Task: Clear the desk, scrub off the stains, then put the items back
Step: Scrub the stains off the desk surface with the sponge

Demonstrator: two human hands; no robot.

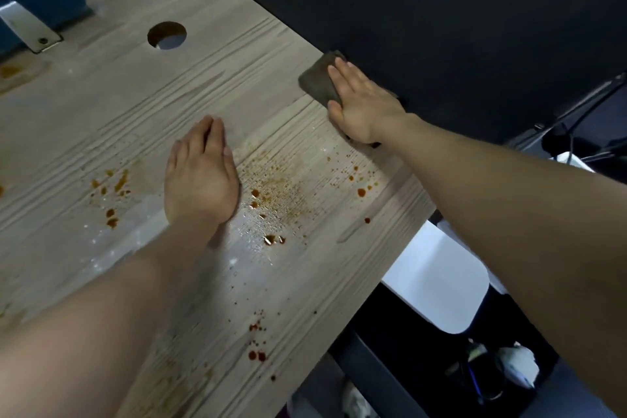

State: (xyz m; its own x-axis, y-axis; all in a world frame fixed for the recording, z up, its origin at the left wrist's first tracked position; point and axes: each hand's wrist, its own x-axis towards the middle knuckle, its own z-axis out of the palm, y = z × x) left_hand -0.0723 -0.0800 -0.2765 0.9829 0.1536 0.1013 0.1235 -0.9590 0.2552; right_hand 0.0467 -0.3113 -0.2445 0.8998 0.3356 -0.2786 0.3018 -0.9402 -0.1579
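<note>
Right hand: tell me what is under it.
Under the right hand lies a dark grey-brown cloth, pressed flat on the wooden desk at its far edge. Only the cloth's left part shows; the rest, and any stains beneath, are covered.

My worktop (142,105) looks like pale, grained wood, wet-glossy around the stains (271,190); my cloth (317,81) looks matt.

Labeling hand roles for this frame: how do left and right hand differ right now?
The right hand presses flat on a dark cloth at the desk's far edge; the left hand rests on bare wood with nothing under it. The right hand is beyond the orange stains; the left hand lies among them. Both are flat, fingers straight, palms down.
</note>
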